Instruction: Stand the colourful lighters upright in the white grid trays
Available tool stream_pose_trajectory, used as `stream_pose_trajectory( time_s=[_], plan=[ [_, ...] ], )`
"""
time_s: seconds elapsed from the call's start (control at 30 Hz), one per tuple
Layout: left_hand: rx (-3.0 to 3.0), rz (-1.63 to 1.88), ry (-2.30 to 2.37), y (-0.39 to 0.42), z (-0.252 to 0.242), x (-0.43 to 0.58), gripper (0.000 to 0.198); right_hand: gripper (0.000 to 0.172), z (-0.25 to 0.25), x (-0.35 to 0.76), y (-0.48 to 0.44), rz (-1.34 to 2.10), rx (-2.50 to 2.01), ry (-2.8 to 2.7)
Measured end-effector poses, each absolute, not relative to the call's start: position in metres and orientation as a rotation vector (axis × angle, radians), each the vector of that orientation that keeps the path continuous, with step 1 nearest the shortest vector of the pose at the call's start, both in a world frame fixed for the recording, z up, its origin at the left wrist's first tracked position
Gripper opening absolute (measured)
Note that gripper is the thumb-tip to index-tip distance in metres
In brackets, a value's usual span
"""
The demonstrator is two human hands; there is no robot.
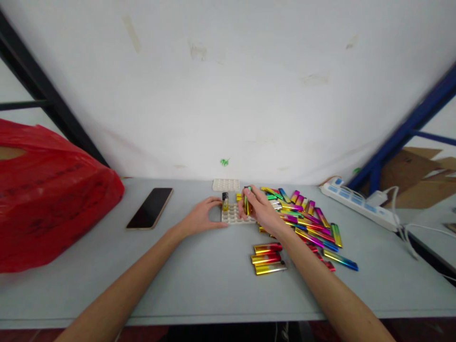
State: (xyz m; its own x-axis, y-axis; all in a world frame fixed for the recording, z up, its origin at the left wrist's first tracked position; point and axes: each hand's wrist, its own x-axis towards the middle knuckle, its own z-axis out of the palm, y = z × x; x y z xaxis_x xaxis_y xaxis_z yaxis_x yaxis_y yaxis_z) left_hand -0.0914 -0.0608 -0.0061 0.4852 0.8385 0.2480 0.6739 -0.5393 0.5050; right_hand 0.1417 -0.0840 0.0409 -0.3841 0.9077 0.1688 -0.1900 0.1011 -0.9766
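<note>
My left hand (202,217) rests at the left end of a pale tray with rows of holes (233,214). Its thumb lies along the front corner and its fingers are stretched towards the back corner, apart from the thumb. Upright in the tray's left end stands a lighter with a black top and gold body (225,202). Over the tray's right part, my right hand (257,205) is closed around a shiny gold-and-green lighter (247,203), held roughly upright. The palm and fingers partly hide it. A heap of shiny coloured lighters (313,223) lies beside my right hand and forearm.
Three lighters (267,259) lie in front of the heap. Another pale tray (226,185) is against the wall. A phone (150,208) and a red plastic bag (53,199) are on the left. A white power strip (359,205) with cables runs along the right.
</note>
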Motion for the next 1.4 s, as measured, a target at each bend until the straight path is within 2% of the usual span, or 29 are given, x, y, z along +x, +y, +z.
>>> stream_pose_trajectory(
  time_s=[0.17,0.37,0.6,0.77,0.9,1.07,1.4],
  plan=[
    [2.37,0.698,1.26,-0.062,-0.005,-0.09,0.073,0.045,0.025,0.129,-0.092,1.413,-0.996,-1.531],
    [2.374,0.708,1.238,-0.061,-0.006,-0.09,0.073,0.053,0.016,0.126,-0.091,0.877,-1.092,-1.735],
    [2.388,0.685,1.273,-0.06,-0.007,-0.091,0.074,0.038,0.013,0.123,-0.089,0.644,-1.235,-1.75],
    [2.382,0.695,1.271,-0.06,-0.007,-0.091,0.073,0.042,0.011,0.125,-0.087,0.593,-1.251,-1.794],
    [2.375,0.72,1.243,-0.062,-0.005,-0.09,0.071,0.035,0.014,0.13,-0.087,0.535,-1.188,-1.962],
    [2.364,0.72,1.238,-0.062,-0.005,-0.09,0.071,0.034,0.015,0.134,-0.084,0.256,-1.094,-2.152],
    [2.398,0.737,1.207,-0.061,-0.007,-0.091,0.068,0.022,0.002,0.122,-0.074,0.259,-1.229,-2.294]
  ],
)
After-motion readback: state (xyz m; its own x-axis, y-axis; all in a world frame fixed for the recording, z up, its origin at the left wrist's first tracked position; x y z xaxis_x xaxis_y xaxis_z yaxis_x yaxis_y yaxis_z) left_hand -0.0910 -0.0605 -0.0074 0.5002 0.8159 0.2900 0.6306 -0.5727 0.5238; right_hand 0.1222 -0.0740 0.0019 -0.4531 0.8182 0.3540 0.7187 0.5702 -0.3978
